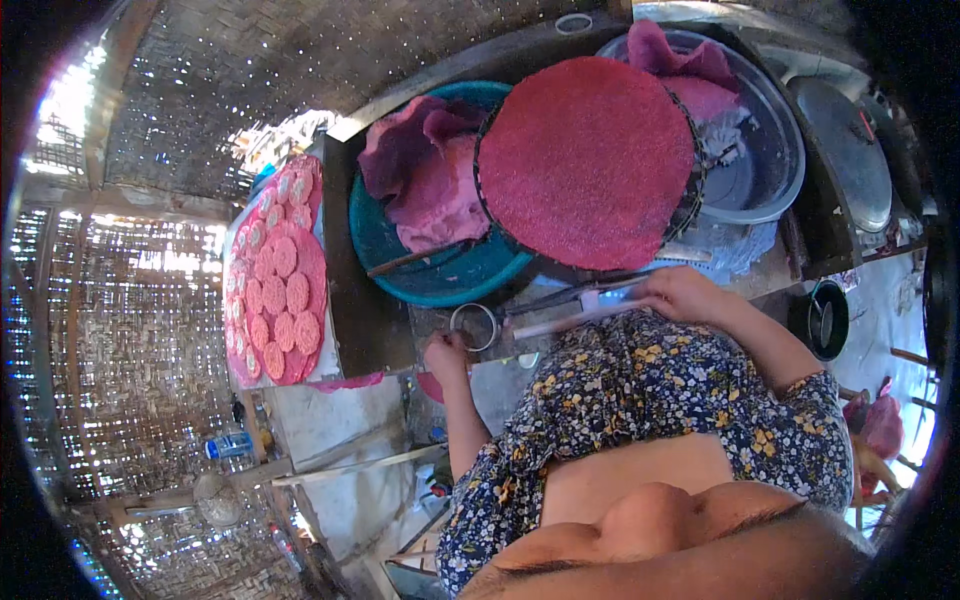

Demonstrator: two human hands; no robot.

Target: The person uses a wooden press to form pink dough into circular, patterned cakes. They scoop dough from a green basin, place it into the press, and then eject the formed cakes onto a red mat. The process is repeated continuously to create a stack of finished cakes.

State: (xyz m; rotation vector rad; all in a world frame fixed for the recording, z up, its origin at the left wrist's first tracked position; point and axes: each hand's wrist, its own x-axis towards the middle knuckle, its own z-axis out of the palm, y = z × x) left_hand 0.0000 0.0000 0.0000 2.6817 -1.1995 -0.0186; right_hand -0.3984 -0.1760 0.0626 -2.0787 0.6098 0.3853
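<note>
At the table's near edge my left hand point(446, 356) has its fingers closed on a thin pale ring point(475, 328), held upright with its opening showing. My right hand point(682, 297) is closed round one end of a long pale flat stick point(580, 318), which points left toward the ring. Just beyond both hands lies a round, flat pink sheet of grainy dough point(590, 165) on a dark-rimmed round support. The support rests over a teal basin point(440, 298) and a grey basin point(790, 180).
Pink cloth and pale pink dough point(440, 215) fill part of the teal basin, beside a wooden stick point(415, 260). At left, a pink sheet point(315, 270) carries several round pink discs point(297, 292). A metal lid point(850, 150) and a dark bucket point(825, 320) are at right.
</note>
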